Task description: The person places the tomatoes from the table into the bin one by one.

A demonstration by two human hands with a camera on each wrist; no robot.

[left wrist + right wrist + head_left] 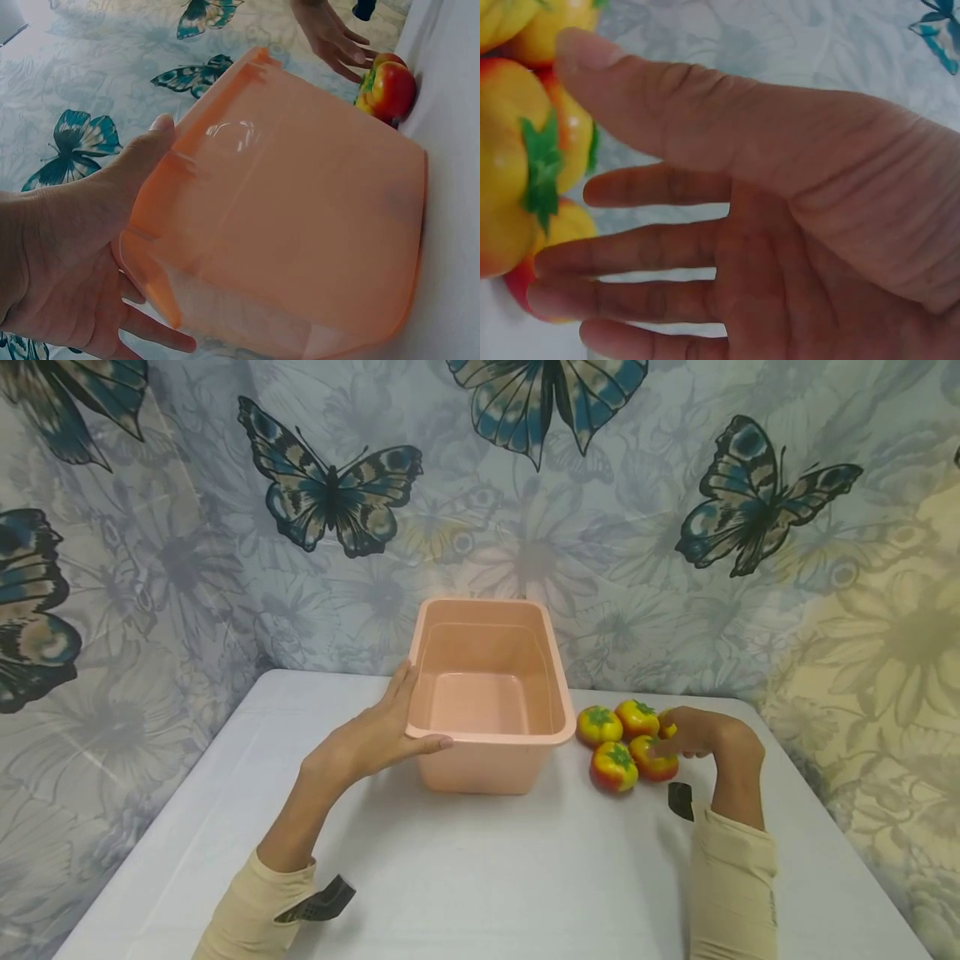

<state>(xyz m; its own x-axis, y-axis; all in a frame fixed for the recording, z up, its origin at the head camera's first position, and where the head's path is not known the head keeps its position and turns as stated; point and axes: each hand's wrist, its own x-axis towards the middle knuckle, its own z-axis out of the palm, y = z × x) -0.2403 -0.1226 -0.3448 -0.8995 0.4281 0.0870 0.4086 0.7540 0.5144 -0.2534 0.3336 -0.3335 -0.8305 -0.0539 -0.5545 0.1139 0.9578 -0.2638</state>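
An empty peach plastic tub (472, 770) stands in the middle of the white table. My left hand (375, 735) grips its near left corner, thumb along the front rim and fingers on the left wall; the left wrist view shows the hand (67, 247) wrapped round the tub (300, 210). Several yellow-red toy tomatoes (613, 767) with green tops lie just right of the tub. My right hand (693, 732) reaches into them with straight fingers, touching one tomato (654, 760). In the right wrist view the hand (780, 225) is spread beside the tomatoes (510, 172).
The white table (487, 877) meets a butterfly-print curtain (330, 493) close behind the tub. Bare tabletop lies in front of the tub and to its left. The table's right edge runs near my right forearm.
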